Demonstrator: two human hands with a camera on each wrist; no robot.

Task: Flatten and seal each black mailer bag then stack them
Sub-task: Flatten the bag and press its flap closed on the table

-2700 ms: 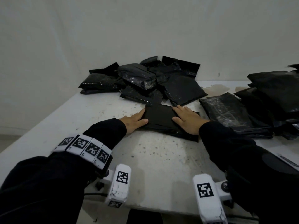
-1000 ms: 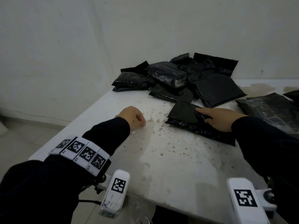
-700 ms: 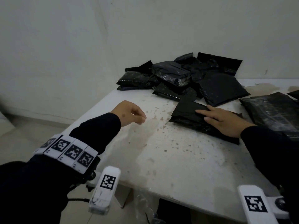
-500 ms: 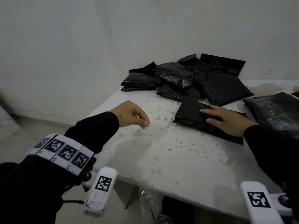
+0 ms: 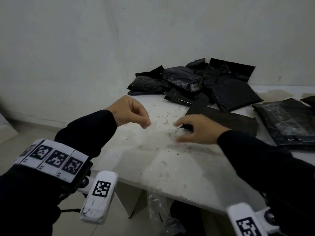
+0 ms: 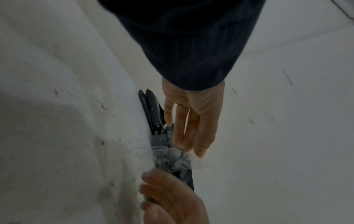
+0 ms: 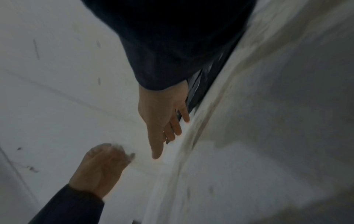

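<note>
White speckled table point(image 5: 170, 160) by plain wall. Flat black mailer bag point(image 5: 226, 120) lies in middle of table. Right hand point(image 5: 199, 130), fingers spread, rests on bag's near-left corner, likely to keep it still. Left hand point(image 5: 131, 111) hangs left of bag, pinching clear peel strip point(image 6: 172, 157), likely from seal. Unsorted bag pile point(image 5: 196, 82) behind bag.

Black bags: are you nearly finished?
Some look done: a stack lies on the right. In hand: one flat bag, its corner under the right hand; the left hand pinches a clear strip. Left: the puffy pile behind.
</note>
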